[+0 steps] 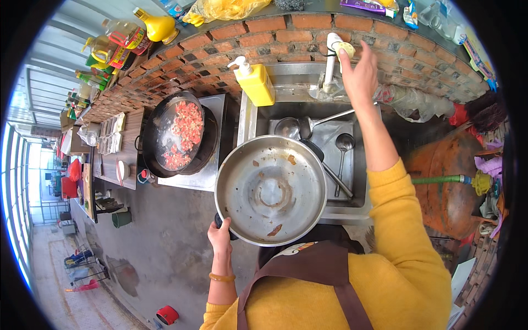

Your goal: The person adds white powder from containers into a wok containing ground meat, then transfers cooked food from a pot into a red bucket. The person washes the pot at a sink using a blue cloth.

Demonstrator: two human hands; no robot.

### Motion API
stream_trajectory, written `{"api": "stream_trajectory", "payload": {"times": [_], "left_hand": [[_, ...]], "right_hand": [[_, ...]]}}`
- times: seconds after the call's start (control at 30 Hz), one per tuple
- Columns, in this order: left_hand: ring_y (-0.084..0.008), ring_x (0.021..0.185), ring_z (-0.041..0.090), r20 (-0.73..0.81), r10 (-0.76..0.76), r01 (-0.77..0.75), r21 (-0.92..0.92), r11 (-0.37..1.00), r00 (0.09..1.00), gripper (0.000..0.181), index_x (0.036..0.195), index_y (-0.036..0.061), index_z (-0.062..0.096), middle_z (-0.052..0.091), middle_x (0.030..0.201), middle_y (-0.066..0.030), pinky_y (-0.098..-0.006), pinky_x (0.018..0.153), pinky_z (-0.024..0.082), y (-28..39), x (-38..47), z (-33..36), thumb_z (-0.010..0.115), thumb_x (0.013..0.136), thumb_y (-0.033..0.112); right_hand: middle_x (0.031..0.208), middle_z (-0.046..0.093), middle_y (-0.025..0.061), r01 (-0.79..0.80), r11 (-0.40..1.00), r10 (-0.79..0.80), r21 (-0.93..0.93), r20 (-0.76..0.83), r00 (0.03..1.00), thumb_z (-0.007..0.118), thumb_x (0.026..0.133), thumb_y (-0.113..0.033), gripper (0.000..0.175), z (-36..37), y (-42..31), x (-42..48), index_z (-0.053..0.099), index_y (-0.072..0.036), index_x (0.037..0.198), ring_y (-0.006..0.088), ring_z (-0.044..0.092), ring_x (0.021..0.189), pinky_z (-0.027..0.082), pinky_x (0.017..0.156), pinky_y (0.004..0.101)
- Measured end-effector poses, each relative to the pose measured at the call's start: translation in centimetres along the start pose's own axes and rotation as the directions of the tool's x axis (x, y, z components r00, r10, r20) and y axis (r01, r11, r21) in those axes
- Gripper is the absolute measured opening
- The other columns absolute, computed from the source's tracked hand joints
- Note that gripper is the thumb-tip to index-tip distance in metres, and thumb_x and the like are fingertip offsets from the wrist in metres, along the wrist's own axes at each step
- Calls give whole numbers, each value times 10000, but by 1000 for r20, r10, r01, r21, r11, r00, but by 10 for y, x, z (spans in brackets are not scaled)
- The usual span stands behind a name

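My left hand [220, 237] grips the black handle [218, 222] of a wide stainless steel pan [272, 206]. The pan is tilted over the near left part of the sink [344, 216], its inside facing up, with brown scraps stuck to it. My right hand [359, 78] is raised at the white tap [331, 68], fingers spread apart. A pale yellow sponge-like piece [346, 49] sits at the tap's top, by my thumb tip; whether the thumb touches it is unclear. Inside the sink lie a metal ladle [287, 127] and a smaller ladle [345, 142], partly covered by the pan.
Left of the sink, a black wok [150, 154] holding chopped red food stands on a stove [194, 180]. A yellow pump bottle [258, 86] stands on the sink's back rim. Behind runs a brick wall [303, 35] topped by a ledge with bottles and bags. A rusty orange vessel [437, 177] is at right.
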State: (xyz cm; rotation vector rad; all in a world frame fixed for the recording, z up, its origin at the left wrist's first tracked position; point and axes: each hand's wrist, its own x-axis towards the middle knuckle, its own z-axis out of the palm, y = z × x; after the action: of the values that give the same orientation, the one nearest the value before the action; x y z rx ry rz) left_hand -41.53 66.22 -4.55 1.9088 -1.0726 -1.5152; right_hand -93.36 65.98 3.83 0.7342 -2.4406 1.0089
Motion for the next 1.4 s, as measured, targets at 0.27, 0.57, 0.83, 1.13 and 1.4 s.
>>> {"api": "stream_trajectory", "payload": {"times": [0.27,0.57,0.83,1.13,1.4], "left_hand": [[-119,714,556,-2,61,-60,156,986,998,216,927,-29,615,632,828,-49,-282,679,469,-1,-3,-8,699,792,118],[-121,745,562,78,78,-87,132,987,994,249,967,-46,615,640,856,-55,-282,702,472,-4,-8,-16,687,822,143],[-113,757,560,98,104,-115,113,987,990,262,973,-50,611,645,873,-56,-283,729,474,11,-18,-14,692,836,158],[-146,783,580,427,106,-219,223,950,898,505,1001,-126,592,638,893,-118,-297,696,484,70,-6,64,637,885,364],[-133,663,578,575,-67,-74,218,973,815,255,988,-23,626,631,813,-55,-261,528,465,90,31,212,542,926,209]], "right_hand": [[813,688,140,459,823,-268,-335,483,834,506,867,-481,457,-16,-10,62,618,-86,1068,322,671,752,538,651,438],[899,648,153,311,949,-306,-44,99,947,525,903,-444,411,-23,18,35,578,-53,1018,320,637,819,498,707,430],[798,639,54,-576,809,208,120,857,472,484,970,-369,420,8,56,-214,650,14,921,152,545,698,457,696,338],[730,654,51,-726,687,422,38,792,441,550,936,-234,311,-26,124,-143,674,22,812,123,567,626,453,622,316],[812,673,70,-673,733,509,101,574,641,528,940,-205,303,-110,194,-47,668,61,902,140,587,714,456,719,301]]}}
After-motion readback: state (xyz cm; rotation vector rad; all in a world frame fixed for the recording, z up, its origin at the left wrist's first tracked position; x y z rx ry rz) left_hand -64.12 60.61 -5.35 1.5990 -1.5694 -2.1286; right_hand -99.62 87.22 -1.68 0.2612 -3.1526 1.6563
